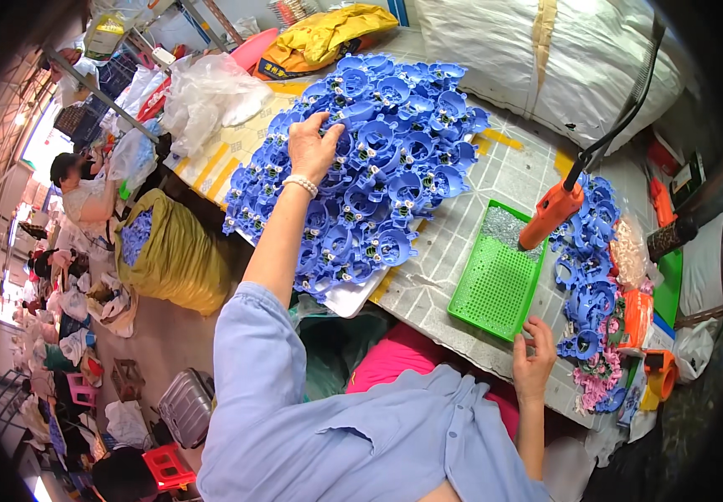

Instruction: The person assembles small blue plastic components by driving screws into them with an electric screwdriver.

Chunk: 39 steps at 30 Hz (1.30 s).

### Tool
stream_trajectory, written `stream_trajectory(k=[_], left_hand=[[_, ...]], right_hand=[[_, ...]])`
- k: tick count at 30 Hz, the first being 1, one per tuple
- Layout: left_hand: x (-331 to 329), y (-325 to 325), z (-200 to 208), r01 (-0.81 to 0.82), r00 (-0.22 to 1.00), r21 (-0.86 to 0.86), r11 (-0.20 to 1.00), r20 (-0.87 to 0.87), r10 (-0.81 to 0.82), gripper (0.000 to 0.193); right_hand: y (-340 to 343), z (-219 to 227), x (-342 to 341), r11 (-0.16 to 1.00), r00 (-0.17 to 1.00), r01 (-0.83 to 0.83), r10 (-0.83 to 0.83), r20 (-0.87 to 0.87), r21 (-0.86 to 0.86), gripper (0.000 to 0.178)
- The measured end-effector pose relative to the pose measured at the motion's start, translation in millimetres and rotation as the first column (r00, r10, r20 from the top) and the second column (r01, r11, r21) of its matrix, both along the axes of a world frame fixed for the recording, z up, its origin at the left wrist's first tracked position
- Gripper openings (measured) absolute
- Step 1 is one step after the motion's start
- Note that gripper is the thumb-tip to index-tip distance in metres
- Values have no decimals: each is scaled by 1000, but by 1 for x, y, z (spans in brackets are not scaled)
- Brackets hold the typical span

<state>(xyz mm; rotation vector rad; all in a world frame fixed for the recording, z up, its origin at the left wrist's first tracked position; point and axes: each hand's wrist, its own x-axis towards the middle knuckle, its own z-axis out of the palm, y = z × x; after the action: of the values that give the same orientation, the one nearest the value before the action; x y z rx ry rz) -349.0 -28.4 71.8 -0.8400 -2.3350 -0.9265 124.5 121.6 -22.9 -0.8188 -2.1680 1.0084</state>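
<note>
A wide heap of blue plastic parts (353, 201) with round openings and small black-and-white details covers the left of the table. My left hand (313, 151), a beaded bracelet at its wrist, reaches over the far left part of the heap. Its thumb and forefinger are bent and a little apart, close to the blue pieces. My right hand (534, 356) rests at the table's near edge, beside the near corner of a green perforated basket (489, 280). Its fingers are loosely curled and apart, holding nothing. Small clear shiny pieces (502, 226) lie in the basket's far end.
An orange tool (551, 214) hangs from a coiled cord above the basket. More blue parts (587, 259) line the right side, near pink flowers (598, 376) and an orange tape dispenser (659, 376). A large white sack (504, 58) stands behind. Another person (85, 197) sits far left.
</note>
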Motion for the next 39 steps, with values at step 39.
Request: stream_trajectory(k=[39], left_hand=[[334, 12, -94, 490, 692, 564, 665, 213, -690, 62]], right_hand=[[8, 23, -50, 851, 970, -124, -5, -244, -511, 26]])
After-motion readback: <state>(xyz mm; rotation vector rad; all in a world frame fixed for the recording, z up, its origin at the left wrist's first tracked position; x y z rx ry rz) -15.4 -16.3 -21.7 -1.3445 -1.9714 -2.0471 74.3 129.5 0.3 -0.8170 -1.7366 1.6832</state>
